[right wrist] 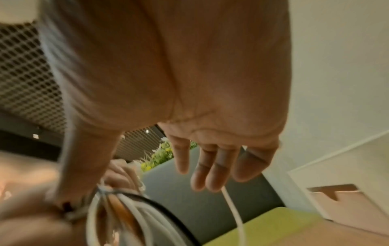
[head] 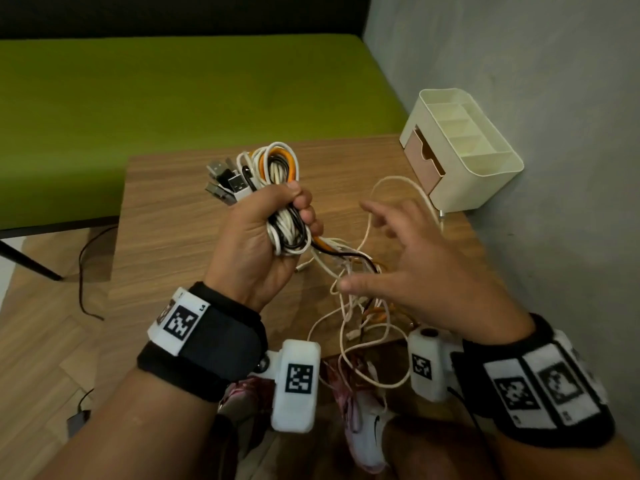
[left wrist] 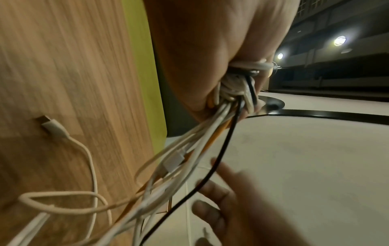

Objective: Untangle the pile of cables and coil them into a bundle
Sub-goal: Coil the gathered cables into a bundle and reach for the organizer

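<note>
Left hand (head: 266, 237) fisted round a part-coiled bundle of cables (head: 277, 168), white, orange and black loops standing out above the thumb, USB plugs (head: 227, 183) fanning off toward the far left corner of the tabletop (head: 166, 216). Held up above the tabletop's middle, not resting on it. From the bottom of the fist, loose tails (head: 349, 271) running down into an unsorted tangle (head: 363, 317) near the near edge, some strands spilling over that edge. One white cable (head: 398, 183) looping out toward the cream desk organiser (head: 460, 150) at the far right corner. In the left wrist view, another white plug end (left wrist: 52, 126) lying flat on the wood.

Right hand (head: 426, 265) spread, fingers straight and apart, hovering over the tangle and holding nothing; a white strand just beside the fingertips (right wrist: 210, 179) in the right wrist view, contact not clear.

Probably light, limp and springy stuff: coils likely to pop open if the fist slackens, smooth jackets apt to slide. Plugs stiff and liable to snag in neighbouring loops, so best not hauled through by force. Sensible grip for the free hand: a single tail close below the fist, then followed outward toward its plug to draw it free before winding it on. Thin white strands likely to kink under a sharp tug.
</note>
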`<control>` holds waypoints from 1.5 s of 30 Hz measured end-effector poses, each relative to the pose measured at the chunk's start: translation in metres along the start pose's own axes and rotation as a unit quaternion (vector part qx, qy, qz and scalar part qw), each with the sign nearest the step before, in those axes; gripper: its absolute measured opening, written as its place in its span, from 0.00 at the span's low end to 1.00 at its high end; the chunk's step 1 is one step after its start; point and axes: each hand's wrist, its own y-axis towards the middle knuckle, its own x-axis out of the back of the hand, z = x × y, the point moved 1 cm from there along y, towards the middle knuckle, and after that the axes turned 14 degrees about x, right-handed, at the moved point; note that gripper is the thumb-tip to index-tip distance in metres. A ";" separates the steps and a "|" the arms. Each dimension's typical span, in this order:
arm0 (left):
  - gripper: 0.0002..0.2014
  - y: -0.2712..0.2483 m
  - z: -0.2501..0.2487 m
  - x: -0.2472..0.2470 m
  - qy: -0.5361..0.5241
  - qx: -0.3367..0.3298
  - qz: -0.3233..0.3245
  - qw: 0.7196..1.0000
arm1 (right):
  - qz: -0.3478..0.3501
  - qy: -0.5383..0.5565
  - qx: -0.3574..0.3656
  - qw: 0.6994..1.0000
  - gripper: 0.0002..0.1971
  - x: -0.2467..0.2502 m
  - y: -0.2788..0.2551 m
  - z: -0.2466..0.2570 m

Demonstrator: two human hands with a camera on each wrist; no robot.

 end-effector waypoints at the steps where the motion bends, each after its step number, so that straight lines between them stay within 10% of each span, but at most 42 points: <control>1: 0.10 0.000 0.001 0.000 0.004 -0.003 -0.002 1.000 | -0.033 0.060 0.001 0.998 0.47 0.004 -0.004 0.007; 7: 0.07 -0.004 0.005 -0.009 -0.002 -0.004 0.017 1.000 | 0.039 0.356 -0.046 0.933 0.42 -0.021 -0.013 0.035; 16: 0.04 -0.016 0.013 -0.017 -0.045 0.023 0.091 0.995 | -0.189 0.467 -0.024 0.864 0.21 -0.024 0.001 0.011; 23: 0.07 -0.017 0.020 -0.018 0.005 0.023 -0.004 1.000 | -0.222 0.420 -0.007 0.880 0.16 -0.025 0.005 0.005; 29: 0.05 -0.015 0.020 -0.012 0.062 0.036 -0.046 0.996 | -0.189 0.373 0.005 0.908 0.31 -0.025 0.002 0.008; 38: 0.18 -0.014 0.022 -0.010 0.072 0.082 -0.085 0.990 | -0.170 0.243 0.056 0.953 0.11 -0.013 -0.007 0.021; 45: 0.21 -0.017 0.028 -0.018 0.088 0.113 -0.065 0.988 | -0.132 0.303 0.069 0.941 0.39 -0.019 -0.004 0.022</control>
